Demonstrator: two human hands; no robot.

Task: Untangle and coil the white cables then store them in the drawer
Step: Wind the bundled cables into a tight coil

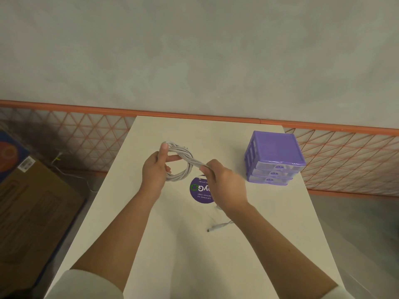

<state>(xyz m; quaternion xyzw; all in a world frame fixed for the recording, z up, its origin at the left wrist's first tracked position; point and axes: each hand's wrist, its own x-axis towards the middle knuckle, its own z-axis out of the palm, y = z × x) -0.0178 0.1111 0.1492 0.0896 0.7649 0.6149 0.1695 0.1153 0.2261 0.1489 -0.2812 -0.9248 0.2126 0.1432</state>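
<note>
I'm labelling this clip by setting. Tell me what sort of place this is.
Probably a storeroom or back room, though it's hard to be sure: a bare plaster wall, cardboard boxes on the floor, and a plain white table holding a purple drawer unit.

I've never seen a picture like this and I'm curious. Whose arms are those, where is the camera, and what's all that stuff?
The camera sits on a person's head, looking down, so you see their own arms. The left hand and right hand hold a coil of white cable above a pale table. The cable's loose end lies on the table. Also there: a round purple sticker and a small purple drawer box with its drawers closed. That box is where the cable will go.
</note>
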